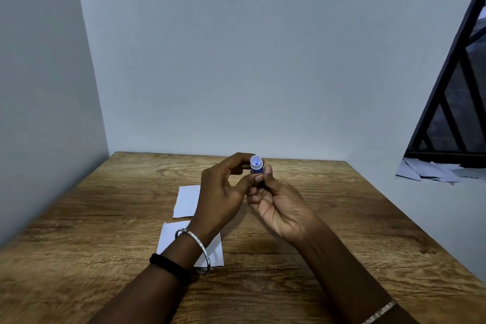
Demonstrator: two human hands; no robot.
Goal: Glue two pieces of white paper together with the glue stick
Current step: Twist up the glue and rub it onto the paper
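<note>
Both of my hands hold a blue glue stick (256,165) upright above the middle of the wooden table (342,218). Its open white top faces me. My right hand (276,208) grips the lower blue body, and my left hand (223,192) pinches the upper part with thumb and fingers. Whether a cap sits in my left hand is hidden. Two white paper pieces lie flat on the table to the left: the far paper (187,200) and the near paper (168,238), partly covered by my left wrist.
Pale walls close the table at the back and the left. On the right, a black window frame (452,102) stands over a white ledge with a heap of loose papers (431,169).
</note>
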